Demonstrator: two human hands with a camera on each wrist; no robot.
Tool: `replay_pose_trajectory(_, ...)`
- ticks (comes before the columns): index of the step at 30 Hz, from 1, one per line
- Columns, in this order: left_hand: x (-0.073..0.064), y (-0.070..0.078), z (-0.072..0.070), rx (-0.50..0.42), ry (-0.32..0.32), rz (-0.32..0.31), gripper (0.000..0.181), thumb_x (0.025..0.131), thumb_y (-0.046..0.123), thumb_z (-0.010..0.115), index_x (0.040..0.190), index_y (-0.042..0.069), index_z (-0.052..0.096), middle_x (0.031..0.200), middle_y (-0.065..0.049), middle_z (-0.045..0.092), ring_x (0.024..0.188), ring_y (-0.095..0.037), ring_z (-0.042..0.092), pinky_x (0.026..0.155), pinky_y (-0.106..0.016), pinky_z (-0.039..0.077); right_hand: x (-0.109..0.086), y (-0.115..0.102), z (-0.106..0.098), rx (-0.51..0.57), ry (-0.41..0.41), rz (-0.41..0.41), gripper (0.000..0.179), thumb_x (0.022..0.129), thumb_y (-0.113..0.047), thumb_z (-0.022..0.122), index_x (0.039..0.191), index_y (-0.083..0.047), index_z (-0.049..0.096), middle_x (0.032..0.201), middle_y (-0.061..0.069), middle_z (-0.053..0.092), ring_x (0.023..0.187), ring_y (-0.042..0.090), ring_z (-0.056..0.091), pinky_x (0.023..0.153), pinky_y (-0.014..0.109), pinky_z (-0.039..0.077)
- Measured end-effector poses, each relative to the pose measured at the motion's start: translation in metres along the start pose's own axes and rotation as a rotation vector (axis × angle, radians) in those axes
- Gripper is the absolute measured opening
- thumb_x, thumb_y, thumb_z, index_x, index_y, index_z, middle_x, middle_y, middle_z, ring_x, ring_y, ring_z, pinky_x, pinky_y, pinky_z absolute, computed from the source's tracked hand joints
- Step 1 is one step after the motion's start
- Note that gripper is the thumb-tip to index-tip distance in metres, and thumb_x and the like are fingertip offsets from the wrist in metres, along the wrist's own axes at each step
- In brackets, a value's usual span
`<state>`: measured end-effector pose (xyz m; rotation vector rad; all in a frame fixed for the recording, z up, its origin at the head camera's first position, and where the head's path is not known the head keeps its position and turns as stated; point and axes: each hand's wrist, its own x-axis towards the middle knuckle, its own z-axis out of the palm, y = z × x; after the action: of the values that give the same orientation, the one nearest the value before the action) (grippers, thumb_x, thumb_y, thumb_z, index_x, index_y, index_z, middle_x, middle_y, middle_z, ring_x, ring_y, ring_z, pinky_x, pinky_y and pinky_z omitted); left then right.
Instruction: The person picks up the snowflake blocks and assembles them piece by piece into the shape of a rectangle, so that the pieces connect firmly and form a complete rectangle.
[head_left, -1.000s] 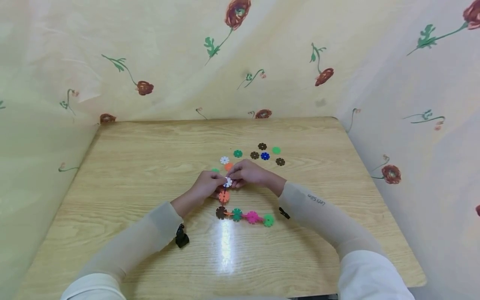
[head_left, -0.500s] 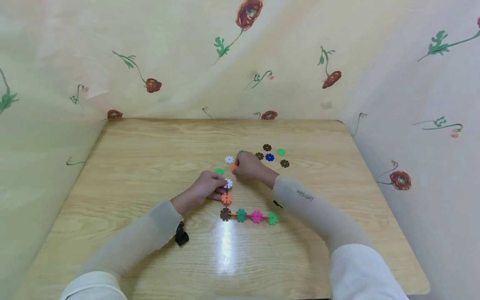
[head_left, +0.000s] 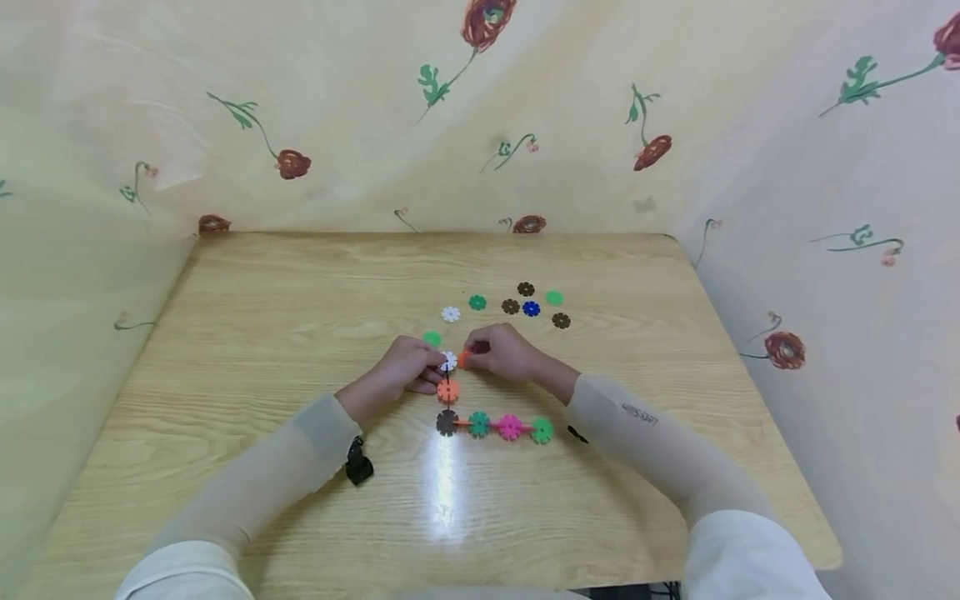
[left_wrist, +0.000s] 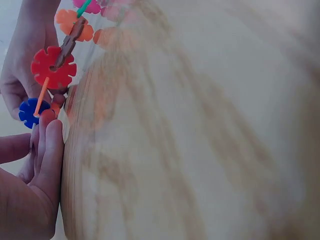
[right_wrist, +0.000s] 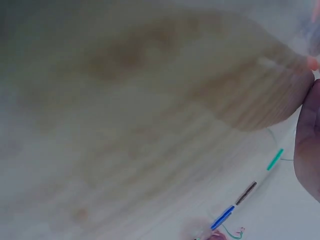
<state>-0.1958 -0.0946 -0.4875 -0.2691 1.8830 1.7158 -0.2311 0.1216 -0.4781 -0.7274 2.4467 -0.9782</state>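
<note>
An L-shaped chain of notched plastic discs lies before me, running from a light green disc (head_left: 542, 431) through pink (head_left: 511, 427) and teal to a brown corner disc (head_left: 447, 422). From there it goes up through an orange disc (head_left: 447, 391) to a white disc (head_left: 449, 362), which my left hand (head_left: 405, 367) pinches at its edge. My right hand (head_left: 504, 352) pinches a loose orange disc (head_left: 462, 359) just right of the white one. The left wrist view shows crosswise discs of the chain, a red disc (left_wrist: 42, 67) and a blue disc (left_wrist: 27, 111), by the fingers.
Beyond the hands lie loose discs: light green (head_left: 431, 338), white (head_left: 451, 314), teal (head_left: 477, 302), blue (head_left: 531, 308), several brown (head_left: 561, 320) and another light green (head_left: 554, 297). Flower-patterned cloth (head_left: 352, 125) hangs behind the wooden table (head_left: 262, 333).
My right hand left the white disc, reached away to the loose orange disc, took it and brought it back beside the white disc. The left hand kept its pinch.
</note>
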Motion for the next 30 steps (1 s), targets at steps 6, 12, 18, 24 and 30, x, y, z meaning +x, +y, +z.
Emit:
replay_pose_trajectory(6, -0.001, 0.0, -0.002, 0.02, -0.004, 0.005, 0.018, 0.096, 0.01, 0.066, 0.103, -0.006, 0.071, 0.076, -0.011, 0.069, 0.06, -0.016, 0.066, 0.059, -0.031, 0.06, -0.005, -0.003, 0.004, -0.026, 0.027, -0.043, 0.005, 0.091, -0.016, 0.077, 0.088, -0.015, 0.073, 0.081, -0.007, 0.069, 0.074, 0.012, 0.062, 0.068, 0.027, 0.053)
replay_pose_trajectory(12, -0.001, 0.0, -0.002, 0.03, 0.01, 0.01, 0.017, 0.094, 0.009, 0.067, 0.102, -0.006, 0.072, 0.073, -0.011, 0.069, 0.059, -0.015, 0.066, 0.059, -0.032, 0.06, -0.005, -0.008, 0.007, -0.072, 0.047, -0.109, 0.005, 0.089, -0.013, 0.079, 0.086, -0.013, 0.075, 0.079, -0.008, 0.071, 0.069, 0.008, 0.062, 0.064, 0.024, 0.052)
replay_pose_trajectory(18, -0.001, 0.0, 0.0, 0.018, 0.03, 0.011, 0.017, 0.094, 0.006, 0.067, 0.104, -0.007, 0.072, 0.074, -0.011, 0.07, 0.058, -0.015, 0.067, 0.057, -0.03, 0.06, -0.004, -0.013, 0.006, -0.161, 0.05, -0.216, 0.004, 0.09, -0.013, 0.078, 0.086, -0.011, 0.079, 0.082, -0.005, 0.073, 0.069, 0.003, 0.063, 0.064, 0.021, 0.053)
replay_pose_trajectory(24, -0.001, 0.002, 0.003, 0.005, 0.048, 0.012, 0.016, 0.095, 0.003, 0.066, 0.103, -0.008, 0.072, 0.074, -0.011, 0.07, 0.056, -0.014, 0.066, 0.055, -0.028, 0.059, -0.003, -0.015, 0.003, -0.206, 0.048, -0.269, 0.001, 0.088, -0.008, 0.079, 0.089, -0.008, 0.08, 0.086, 0.0, 0.075, 0.076, 0.006, 0.068, 0.07, 0.018, 0.054)
replay_pose_trajectory(30, -0.001, 0.001, 0.004, 0.004, 0.073, 0.013, 0.016, 0.095, 0.001, 0.064, 0.104, -0.009, 0.072, 0.075, -0.012, 0.07, 0.056, -0.015, 0.066, 0.055, -0.029, 0.059, 0.001, -0.021, 0.003, -0.277, 0.02, -0.293, 0.005, 0.087, -0.005, 0.078, 0.088, -0.01, 0.079, 0.086, 0.001, 0.075, 0.076, 0.008, 0.068, 0.071, 0.017, 0.054)
